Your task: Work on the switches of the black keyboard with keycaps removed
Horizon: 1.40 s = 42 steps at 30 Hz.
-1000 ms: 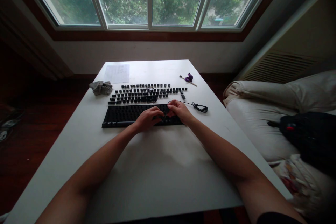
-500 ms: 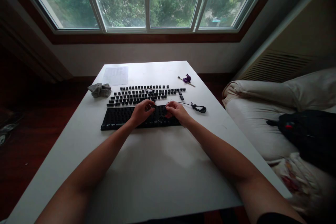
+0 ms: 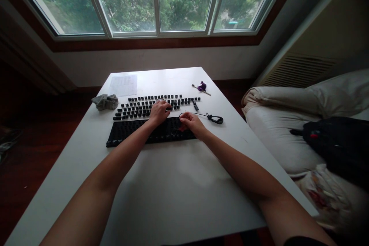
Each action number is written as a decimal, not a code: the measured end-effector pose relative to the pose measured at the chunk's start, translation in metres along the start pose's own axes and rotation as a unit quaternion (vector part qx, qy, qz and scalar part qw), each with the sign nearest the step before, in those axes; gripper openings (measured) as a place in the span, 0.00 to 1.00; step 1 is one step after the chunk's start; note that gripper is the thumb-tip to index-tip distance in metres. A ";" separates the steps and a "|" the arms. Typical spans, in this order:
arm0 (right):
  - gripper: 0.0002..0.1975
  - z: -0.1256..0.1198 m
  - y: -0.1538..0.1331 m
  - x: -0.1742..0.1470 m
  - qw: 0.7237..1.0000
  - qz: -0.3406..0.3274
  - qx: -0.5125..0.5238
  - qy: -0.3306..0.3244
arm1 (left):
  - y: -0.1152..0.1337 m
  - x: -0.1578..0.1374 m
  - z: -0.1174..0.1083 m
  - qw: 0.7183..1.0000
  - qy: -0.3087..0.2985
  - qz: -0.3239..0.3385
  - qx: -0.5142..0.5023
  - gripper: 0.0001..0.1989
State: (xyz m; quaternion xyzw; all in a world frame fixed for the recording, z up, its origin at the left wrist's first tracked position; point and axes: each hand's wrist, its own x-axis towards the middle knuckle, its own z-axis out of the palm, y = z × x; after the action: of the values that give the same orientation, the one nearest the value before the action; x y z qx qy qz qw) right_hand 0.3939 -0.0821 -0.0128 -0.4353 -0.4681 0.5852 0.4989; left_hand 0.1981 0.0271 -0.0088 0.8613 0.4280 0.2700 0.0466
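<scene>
A black keyboard point(image 3: 129, 130) lies across the white table in front of me, most of its keys stripped off and a lower row still capped. Behind it, loose black keycaps point(image 3: 135, 108) stand in several rows. My left hand point(image 3: 160, 112) reaches over these rows, fingers curled down, with a dark keycap at the fingertips. Over the keyboard's right part, my right hand point(image 3: 193, 123) is closed on a small keycap puller point(image 3: 182, 127) with a reddish body and thin wire ends. The fingers partly hide it.
A coiled black cable point(image 3: 215, 118) rests right of the keyboard. A brush with a purple item point(image 3: 202, 86) lies at the back right. Left are a grey cloth point(image 3: 105, 102) and a sheet of paper point(image 3: 123, 85). A sofa point(image 3: 276, 138) with a black bag point(image 3: 331, 142) stands beside the table.
My left hand has moved from beside my right hand, away from me, onto the keycap rows. My right hand stays over the keyboard with the puller. The view has shifted slightly.
</scene>
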 end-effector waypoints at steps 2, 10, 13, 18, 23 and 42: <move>0.14 -0.001 -0.001 0.000 1.000 -0.004 0.011 0.006 | -0.002 0.003 0.006 1.000 -0.007 -0.013 0.009 0.08; 0.15 -0.019 -0.003 0.008 0.994 -0.031 0.056 0.092 | -0.007 0.006 0.019 0.998 -0.019 -0.048 0.027 0.08; 0.16 -0.024 -0.002 0.012 0.991 -0.026 0.061 0.115 | -0.007 0.006 0.019 0.998 -0.027 -0.043 0.033 0.08; 0.17 -0.027 0.001 0.014 0.991 -0.027 0.054 0.115 | -0.009 0.005 0.020 0.998 -0.032 -0.040 0.040 0.08; 0.15 -0.027 0.000 0.013 0.992 -0.047 0.050 0.109 | -0.009 0.004 0.018 0.999 -0.024 -0.028 0.036 0.10; 0.17 -0.028 -0.005 0.014 0.986 -0.054 0.139 0.077 | 0.045 -0.038 -0.006 0.998 -0.002 0.052 -0.048 0.07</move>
State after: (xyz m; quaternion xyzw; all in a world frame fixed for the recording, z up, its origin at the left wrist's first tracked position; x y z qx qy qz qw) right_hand 0.4207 -0.0648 -0.0135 -0.3797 -0.3656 0.5812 0.6200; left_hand 0.2083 -0.0315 -0.0058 0.8796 0.3694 0.2901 0.0750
